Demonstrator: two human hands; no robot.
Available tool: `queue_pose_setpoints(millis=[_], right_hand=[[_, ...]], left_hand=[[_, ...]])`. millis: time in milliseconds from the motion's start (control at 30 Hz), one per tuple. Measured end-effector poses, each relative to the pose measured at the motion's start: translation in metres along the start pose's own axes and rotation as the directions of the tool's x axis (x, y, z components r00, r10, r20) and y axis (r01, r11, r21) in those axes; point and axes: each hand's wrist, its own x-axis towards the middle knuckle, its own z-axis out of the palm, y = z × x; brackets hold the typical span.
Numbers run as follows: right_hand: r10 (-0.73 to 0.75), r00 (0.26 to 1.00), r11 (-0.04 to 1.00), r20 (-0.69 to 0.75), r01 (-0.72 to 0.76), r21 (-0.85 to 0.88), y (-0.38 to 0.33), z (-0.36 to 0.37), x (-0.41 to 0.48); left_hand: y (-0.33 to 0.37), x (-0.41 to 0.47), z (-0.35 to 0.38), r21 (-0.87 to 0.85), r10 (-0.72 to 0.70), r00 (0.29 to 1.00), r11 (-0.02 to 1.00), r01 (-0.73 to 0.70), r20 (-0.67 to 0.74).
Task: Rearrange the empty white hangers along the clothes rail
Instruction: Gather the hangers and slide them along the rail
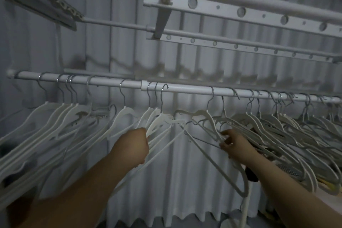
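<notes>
A white clothes rail [185, 87] runs across the view, sloping down to the right. Several empty white hangers with metal hooks hang along it, spread out on the left [61, 116] and packed tight on the right [277, 122]. My left hand [135, 144] grips the shoulder of a white hanger [161, 120] near the rail's middle joint; its hook tip sits just above the rail. My right hand [235, 142] pinches the arm of another white hanger [205, 116] at the left end of the packed group. A gap of bare rail lies between the two held hangers.
Above hang further white bars and a perforated drying rack [240, 13]. A second perforated panel [42, 0] slants at top left. A white pleated curtain [175, 172] forms the backdrop. Something dark and a yellowish item [329, 185] lie at lower right under the hangers.
</notes>
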Motion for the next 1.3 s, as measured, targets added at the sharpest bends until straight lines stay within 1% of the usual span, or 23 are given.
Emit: queue_pose_setpoints(millis=[100, 167, 300, 500, 567, 667, 767, 833, 933, 1000, 1033, 1067, 1100, 1167, 1200, 1233, 1267, 1300], right_hand=[[-0.048, 0.998, 0.998, 0.039, 0.050, -0.041, 0.005, -0.003, 0.000], [-0.086, 0.995, 0.995, 0.039, 0.088, -0.042, 0.007, -0.006, -0.001], [-0.099, 0.995, 0.995, 0.014, 0.098, 0.018, 0.007, -0.009, -0.006], [-0.120, 0.993, 0.992, 0.003, 0.120, 0.040, 0.007, -0.011, -0.007], [-0.134, 0.991, 0.990, 0.005, 0.134, 0.047, 0.008, -0.009, -0.005], [-0.167, 0.986, 0.986, -0.016, 0.167, 0.000, 0.012, -0.003, 0.000], [-0.185, 0.983, 0.983, -0.005, 0.185, -0.013, 0.009, 0.002, 0.003], [-0.217, 0.976, 0.976, 0.003, 0.217, -0.020, 0.007, 0.004, 0.005], [-0.250, 0.968, 0.968, 0.007, 0.250, -0.021, 0.006, 0.002, 0.003], [-0.261, 0.965, 0.965, -0.027, 0.261, 0.002, 0.008, -0.003, 0.001], [-0.269, 0.961, 0.963, -0.065, 0.269, -0.004, 0.010, -0.008, 0.001], [-0.293, 0.946, 0.956, -0.136, 0.291, -0.039, 0.013, -0.014, 0.002], [-0.330, 0.918, 0.944, -0.219, 0.318, -0.089, 0.017, -0.020, 0.002], [-0.446, 0.812, 0.891, -0.376, 0.365, -0.269, 0.028, -0.036, 0.003], [-0.483, 0.764, 0.869, -0.428, 0.358, -0.341, 0.036, -0.042, 0.005], [-0.490, 0.742, 0.860, -0.457, 0.326, -0.393, 0.046, -0.047, 0.009], [-0.468, 0.761, 0.865, -0.448, 0.291, -0.410, 0.053, -0.053, 0.011], [-0.403, 0.813, 0.886, -0.420, 0.231, -0.403, 0.055, -0.061, 0.011]], left_hand=[[0.014, 0.008, 0.002, 0.114, 0.005, 0.999, 0.993, -0.001, -0.042], [0.024, 0.011, 0.001, 0.141, -0.018, 0.999, 0.990, 0.025, -0.049], [0.040, 0.012, 0.007, 0.229, -0.052, 0.996, 0.971, 0.069, -0.078], [0.043, 0.024, 0.015, 0.164, -0.104, 0.991, 0.979, 0.117, -0.082], [0.045, 0.024, 0.016, 0.176, -0.106, 0.990, 0.977, 0.121, -0.093], [0.045, 0.028, 0.018, 0.187, -0.116, 0.988, 0.973, 0.135, -0.106], [0.044, 0.033, 0.018, 0.188, -0.147, 0.984, 0.968, 0.164, -0.101], [0.043, 0.035, 0.019, 0.216, -0.146, 0.985, 0.963, 0.163, -0.092], [0.042, 0.033, 0.021, 0.257, -0.130, 0.985, 0.954, 0.157, -0.117], [0.041, 0.030, 0.021, 0.308, -0.105, 0.982, 0.939, 0.150, -0.158], [0.041, 0.029, 0.020, 0.335, -0.091, 0.980, 0.931, 0.146, -0.176], [0.042, 0.028, 0.020, 0.355, -0.074, 0.979, 0.925, 0.138, -0.188], [0.044, 0.027, 0.019, 0.366, -0.052, 0.980, 0.923, 0.121, -0.195], [0.054, 0.022, 0.019, 0.381, 0.025, 0.976, 0.922, 0.062, -0.218], [0.061, 0.019, 0.020, 0.380, 0.075, 0.967, 0.925, 0.025, -0.245], [0.069, 0.017, 0.022, 0.360, 0.126, 0.952, 0.933, -0.019, -0.278], [0.077, 0.013, 0.025, 0.322, 0.175, 0.934, 0.944, -0.069, -0.311], [0.085, 0.011, 0.029, 0.270, 0.216, 0.916, 0.955, -0.126, -0.338]])
